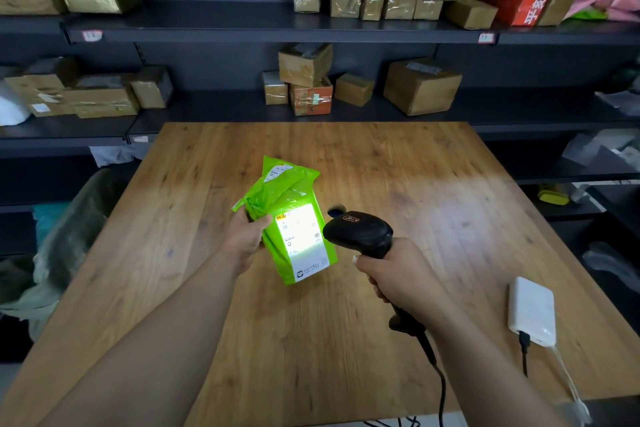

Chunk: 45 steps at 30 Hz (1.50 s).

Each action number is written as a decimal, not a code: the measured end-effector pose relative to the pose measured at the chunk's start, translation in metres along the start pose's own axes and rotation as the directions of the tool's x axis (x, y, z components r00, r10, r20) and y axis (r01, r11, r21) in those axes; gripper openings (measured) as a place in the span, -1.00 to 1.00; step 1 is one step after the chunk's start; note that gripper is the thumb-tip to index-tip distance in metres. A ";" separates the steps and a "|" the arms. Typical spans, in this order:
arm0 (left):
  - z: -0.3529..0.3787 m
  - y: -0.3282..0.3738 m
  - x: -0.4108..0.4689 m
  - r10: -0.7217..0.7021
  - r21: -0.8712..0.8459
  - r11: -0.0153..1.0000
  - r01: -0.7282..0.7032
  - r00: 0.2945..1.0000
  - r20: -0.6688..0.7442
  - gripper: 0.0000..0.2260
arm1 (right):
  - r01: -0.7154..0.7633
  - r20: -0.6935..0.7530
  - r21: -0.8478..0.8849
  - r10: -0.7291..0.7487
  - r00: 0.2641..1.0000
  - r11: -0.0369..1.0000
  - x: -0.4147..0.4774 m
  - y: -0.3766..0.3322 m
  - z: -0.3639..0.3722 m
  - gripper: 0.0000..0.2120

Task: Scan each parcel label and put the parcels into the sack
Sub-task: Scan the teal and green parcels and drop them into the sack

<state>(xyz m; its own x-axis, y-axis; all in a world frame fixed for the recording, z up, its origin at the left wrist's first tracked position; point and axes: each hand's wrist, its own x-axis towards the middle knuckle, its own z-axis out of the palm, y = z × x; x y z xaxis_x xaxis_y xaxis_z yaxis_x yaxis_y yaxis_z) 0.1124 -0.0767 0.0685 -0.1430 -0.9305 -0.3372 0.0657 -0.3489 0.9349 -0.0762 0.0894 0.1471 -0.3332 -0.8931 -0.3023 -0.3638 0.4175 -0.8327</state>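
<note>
Left hand point(247, 236) grips the green poly-mailer parcel point(294, 229) by its left edge, raised over the table point(415, 184), long axis running away from the person, label point(301, 232) up. Right hand point(394, 277) is closed on the barcode scanner point(360, 232), just right of the label, beam lighting it. Sack point(79, 218) lies left of the table, nearer the left hand; path looks clear. White power bank point(533, 308) sits well right.

Dim room, scanner glare on label point(300, 231), perhaps edge blur.
</note>
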 end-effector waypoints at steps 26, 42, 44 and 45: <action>-0.210 0.037 -0.070 0.313 0.406 0.903 -0.142 0.865 -0.392 -0.77 | 0.122 0.278 0.214 -0.180 0.944 0.969 0.017 -0.108 0.193 -0.72; -0.625 0.056 -0.107 0.200 0.316 0.949 0.008 0.761 -0.618 -0.81 | 0.112 0.394 0.201 -0.185 0.900 0.973 -0.028 -0.276 0.541 -0.69; -0.650 0.056 -0.081 0.179 0.306 0.952 0.027 0.760 -0.624 -0.82 | 0.079 0.382 0.189 -0.148 0.912 0.979 -0.015 -0.285 0.562 -0.68; -0.659 0.056 -0.064 0.172 0.311 0.949 0.039 0.765 -0.621 -0.81 | 0.065 0.374 0.187 -0.132 0.918 0.980 -0.006 -0.288 0.571 -0.69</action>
<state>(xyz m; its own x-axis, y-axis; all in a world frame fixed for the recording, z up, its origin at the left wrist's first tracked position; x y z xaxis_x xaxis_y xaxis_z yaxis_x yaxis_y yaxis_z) 0.7764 -0.1100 0.0692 0.5153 -0.8409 -0.1656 -0.2507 -0.3327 0.9091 0.5274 -0.1215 0.1240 0.0676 -0.9376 -0.3411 -0.2159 0.3201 -0.9225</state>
